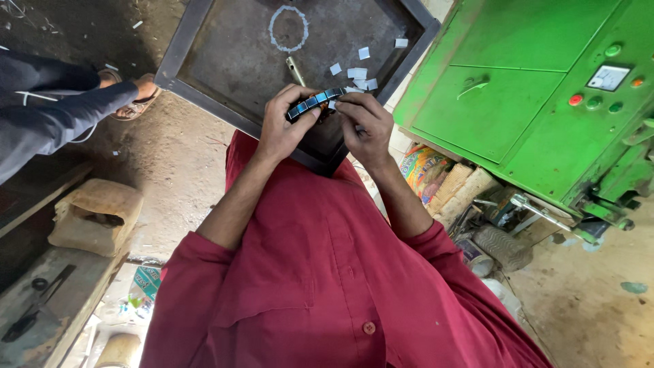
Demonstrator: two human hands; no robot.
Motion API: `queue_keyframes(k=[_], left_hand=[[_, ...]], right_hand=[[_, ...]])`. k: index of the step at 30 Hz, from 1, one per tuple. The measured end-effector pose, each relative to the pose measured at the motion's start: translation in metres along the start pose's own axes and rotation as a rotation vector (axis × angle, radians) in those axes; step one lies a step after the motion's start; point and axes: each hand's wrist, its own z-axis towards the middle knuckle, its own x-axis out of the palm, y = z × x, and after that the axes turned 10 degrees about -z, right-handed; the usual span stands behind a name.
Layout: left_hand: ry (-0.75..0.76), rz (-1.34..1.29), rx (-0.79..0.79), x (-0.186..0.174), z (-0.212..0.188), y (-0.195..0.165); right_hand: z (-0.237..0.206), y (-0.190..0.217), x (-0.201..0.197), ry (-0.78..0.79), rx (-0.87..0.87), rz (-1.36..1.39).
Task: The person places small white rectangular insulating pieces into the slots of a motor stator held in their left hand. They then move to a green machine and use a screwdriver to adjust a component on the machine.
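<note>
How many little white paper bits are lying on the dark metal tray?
About 7 small white paper bits: one top right, one, one, four clustered near the right hand. More may be hidden behind hands.

Location type: small industrial workshop. Indicators: green sheet-metal machine cabinet [518, 102] with door handle, coloured push-buttons, indicator lamps and panel meter [608, 77]. Square dark steel tray table [204, 61] with chalk ring [289, 28] drawn on surface, white paper scraps scattered nearby. Floor: bare, dusty, stained concrete [184, 163]. Clutter at machine base: tins, worn packaging, metal parts [477, 225]. Rough wooden bench [48, 300] at left edge with scissors [37, 300] lying on it.
</note>
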Motion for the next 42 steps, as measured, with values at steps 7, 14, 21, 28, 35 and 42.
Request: queue_keyframes(k=[7, 14, 21, 28, 35, 42], left_hand=[[-0.033, -0.026, 0.010, 0.002, 0.001, 0.001], [-0.036, 0.012, 0.096, 0.004, 0.003, 0.004], [-0.012, -0.003, 0.103, 0.002, 0.004, 0.008], [0.004, -0.013, 0.080, 0.002, 0.004, 0.007], [0.011, 0.003, 0.097, 0.002, 0.004, 0.005], [0.014, 0.023, 0.101, 0.002, 0.003, 0.004]], right_hand=[[0.003, -0.011, 0.004, 0.030, -0.091, 0.015], [0.006, -0.024, 0.005, 0.080, -0.087, 0.136], [0.014, -0.023, 0.003, 0.090, -0.261, -0.058], [0.018, -0.016, -0.003, 0.121, -0.392, -0.194], [0.018, -0.010, -0.003, 0.142, -0.276, -0.137], [0.014, 0.005, -0.003, 0.140, -0.214, -0.181]])
